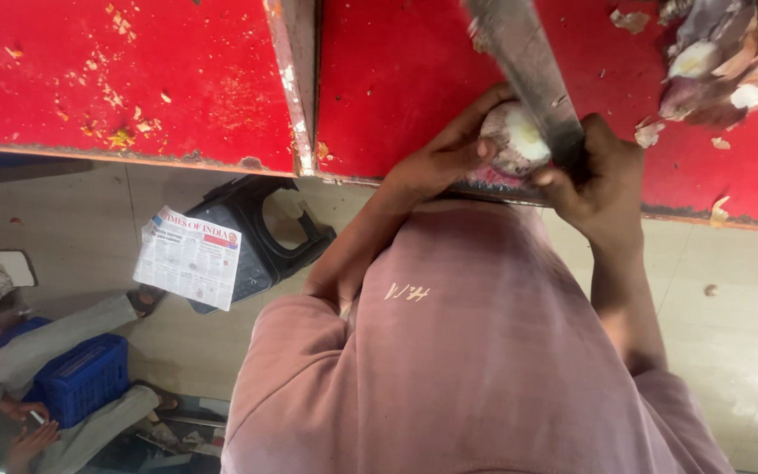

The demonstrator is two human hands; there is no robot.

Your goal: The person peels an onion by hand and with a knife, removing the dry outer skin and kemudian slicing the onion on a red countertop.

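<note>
A folded newspaper (188,256) lies on a black stool (261,230) on the floor, far to the left. The left hand (445,154) curls around a peeled onion (514,138) at the edge of the red table (396,70). The right hand (598,180) grips a big knife (524,61) against the onion, and onion peels (730,61) sit farther right.

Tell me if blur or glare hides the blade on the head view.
Head view: knife slightly motion-blurred and cropped at the top edge; onion between left hand and right hand fairly sharp; light even, no glare on the red table.
</note>
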